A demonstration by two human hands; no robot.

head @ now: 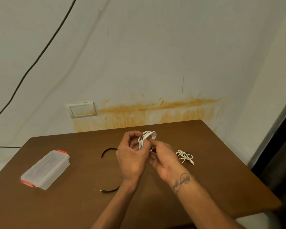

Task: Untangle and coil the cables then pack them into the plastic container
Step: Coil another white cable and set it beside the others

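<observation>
1. Standing over the brown table (73,204), the person holds both hands together above its middle, raised off the surface.
2. Left hand (132,156): fingers curled around a bundle of white cable (147,138), with loops of it rising above the knuckles toward the wall.
3. Right hand (163,159): pressed close against the left, its fingertips pinched on the same white cable at the lower side of the bundle. A tattoo shows on the right forearm near the wrist.
4. Second white cable (185,156) — a loose tangle with a dark band or strand across it — lies on the table just to the right of the hands, apart from them.
5. Black cable (108,151) lies in an arc on the table under and to the left of the left wrist; one end shows near the upper left of the arc, the other plug end nearer the person.
6. Plastic container (45,169) — clear, lid on, red clips at both short ends — sits well apart at the left of the table.
7. Wall behind: a switch plate (82,109) and an orange stain to its right.
</observation>
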